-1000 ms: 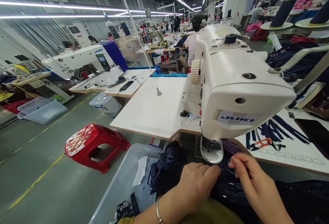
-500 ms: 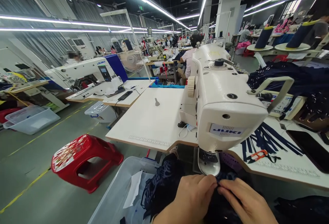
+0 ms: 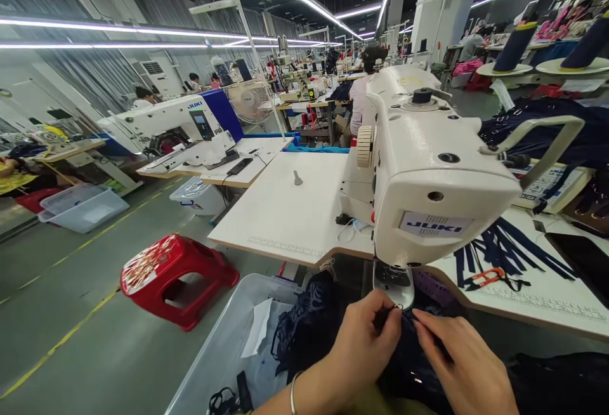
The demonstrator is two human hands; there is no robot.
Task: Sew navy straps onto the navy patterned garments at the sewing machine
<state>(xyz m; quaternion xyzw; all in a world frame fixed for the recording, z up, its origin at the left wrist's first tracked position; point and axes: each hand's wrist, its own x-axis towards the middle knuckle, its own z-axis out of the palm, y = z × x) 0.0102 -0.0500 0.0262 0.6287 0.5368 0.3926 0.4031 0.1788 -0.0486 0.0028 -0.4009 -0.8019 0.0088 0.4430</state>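
My left hand (image 3: 368, 339) is closed, thumb and forefinger pinching a small shiny ring (image 3: 398, 306) just below the sewing machine's (image 3: 438, 212) front end. Close beside it on the right, my right hand (image 3: 464, 355) has its thumb and fingertips pressed together at the dark navy fabric (image 3: 412, 364). What exactly lies between the right fingertips is too small to make out. The fabric hangs below both hands, partly hidden by them. Right above the fingertips is the machine's rounded metal sewing arm (image 3: 394, 285).
A clear plastic bin (image 3: 223, 339) with navy straps (image 3: 304, 313) stands at lower left, near a red stool (image 3: 176, 275). On the white table lie orange snips (image 3: 488, 277), cut navy strips (image 3: 509, 247) and a dark phone (image 3: 578, 259). Another person (image 3: 359, 94) sits ahead.
My hands have drawn slightly apart, and the small ring now shows at my left fingertips. The view has shifted, so the surroundings appear farther right and slightly higher.
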